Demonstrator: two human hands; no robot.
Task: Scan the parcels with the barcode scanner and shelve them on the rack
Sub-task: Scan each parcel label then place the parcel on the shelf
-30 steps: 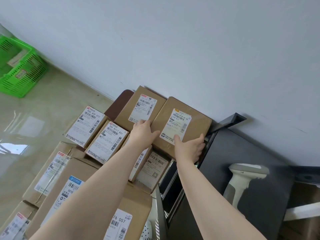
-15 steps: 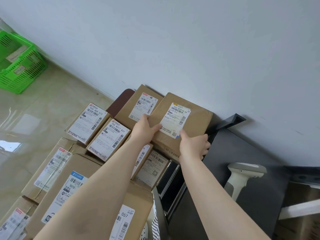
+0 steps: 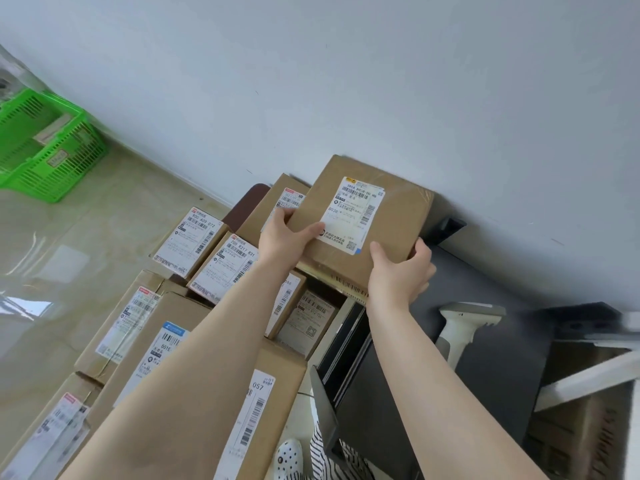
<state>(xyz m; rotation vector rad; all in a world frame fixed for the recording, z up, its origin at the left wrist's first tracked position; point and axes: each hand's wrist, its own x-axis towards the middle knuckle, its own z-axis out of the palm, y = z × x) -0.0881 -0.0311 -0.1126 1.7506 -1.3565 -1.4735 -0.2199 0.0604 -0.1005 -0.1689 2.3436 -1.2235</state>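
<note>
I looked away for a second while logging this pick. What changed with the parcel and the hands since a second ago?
Both hands lifted the flat parcel off the stack, tilting its label up. The left hand and right hand keep their grip on its near corners. The barcode scanner stayed on the dark surface, and the other boxes did not move.

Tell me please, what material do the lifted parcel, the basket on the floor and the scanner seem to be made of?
Lifted parcel: brown cardboard, matte, with a white paper label and glossy clear tape near one corner. Basket: bright green moulded plastic, judging by its slotted lattice walls. Barcode scanner: smooth off-white housing, probably hard plastic; it is too blurred to be sure.
</note>
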